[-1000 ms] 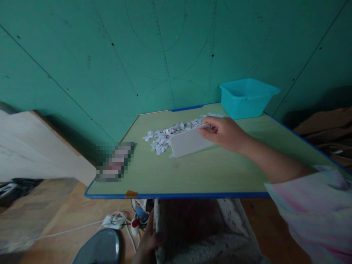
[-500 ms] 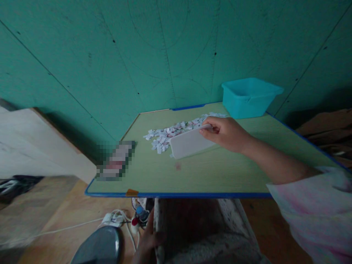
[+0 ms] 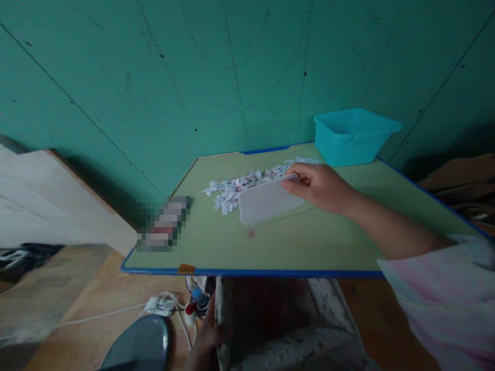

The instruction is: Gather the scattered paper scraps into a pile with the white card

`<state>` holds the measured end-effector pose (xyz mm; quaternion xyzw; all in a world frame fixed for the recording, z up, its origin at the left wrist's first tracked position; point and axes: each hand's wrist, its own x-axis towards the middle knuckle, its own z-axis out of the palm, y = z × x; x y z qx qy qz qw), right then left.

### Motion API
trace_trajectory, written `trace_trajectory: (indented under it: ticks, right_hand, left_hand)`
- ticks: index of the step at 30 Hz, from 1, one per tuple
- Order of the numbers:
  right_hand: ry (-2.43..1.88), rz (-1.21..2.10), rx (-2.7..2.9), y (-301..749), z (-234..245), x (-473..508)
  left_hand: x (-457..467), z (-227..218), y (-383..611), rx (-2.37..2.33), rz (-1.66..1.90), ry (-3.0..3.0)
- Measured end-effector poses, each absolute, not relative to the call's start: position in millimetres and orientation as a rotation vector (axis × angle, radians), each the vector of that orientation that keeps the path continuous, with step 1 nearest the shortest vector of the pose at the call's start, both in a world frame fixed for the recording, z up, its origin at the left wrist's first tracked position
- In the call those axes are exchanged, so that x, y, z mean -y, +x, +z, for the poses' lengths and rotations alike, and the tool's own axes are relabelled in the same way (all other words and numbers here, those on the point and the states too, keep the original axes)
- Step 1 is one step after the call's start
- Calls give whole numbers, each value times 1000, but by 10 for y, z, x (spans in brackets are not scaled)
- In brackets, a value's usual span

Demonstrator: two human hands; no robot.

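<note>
My right hand (image 3: 319, 188) grips the upper right corner of a white flat scraper (image 3: 268, 202) with rounded corners, thumb in front and fingers behind. The scraper is tilted, its long lower edge at or just over the tabletop; I cannot tell if it touches. Behind it and to its left spreads a heap of small white paper scraps (image 3: 228, 193), partly hidden by the scraper and hand. Below the table's front edge, my left hand (image 3: 207, 337) is closed around the left rim of a stained whitish bin (image 3: 323, 309) with a dark inside.
A turquoise plastic tub (image 3: 348, 147) stands at the table's back right, near the green wall (image 3: 247, 67). On the left of the blue-edged table (image 3: 309, 247) lies a pixelated item (image 3: 164, 224). A grey stool (image 3: 139, 342), white cables and a power strip (image 3: 160, 305) are on the floor.
Almost nothing differs. The view has shifted slightly, and both hands keep their holds on the scraper and the bin.
</note>
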<state>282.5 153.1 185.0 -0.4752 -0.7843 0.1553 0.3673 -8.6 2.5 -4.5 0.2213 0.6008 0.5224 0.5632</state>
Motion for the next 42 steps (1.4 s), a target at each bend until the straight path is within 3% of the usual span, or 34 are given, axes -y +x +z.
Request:
trace_trajectory:
  ticks: [18,28,42]
  right_hand:
    - [-1244,309,2010,2809,1836,-1537]
    - [-1178,426,2044,2807,1836,-1511]
    - [-1193,276,2115,2730,1795,-1477]
  left_hand:
    - [-31,-85,-148,-1545,1209,747]
    - [10,-177,-148,-1416,1222,609]
    - [18,-23,-31,-1340,1246,511]
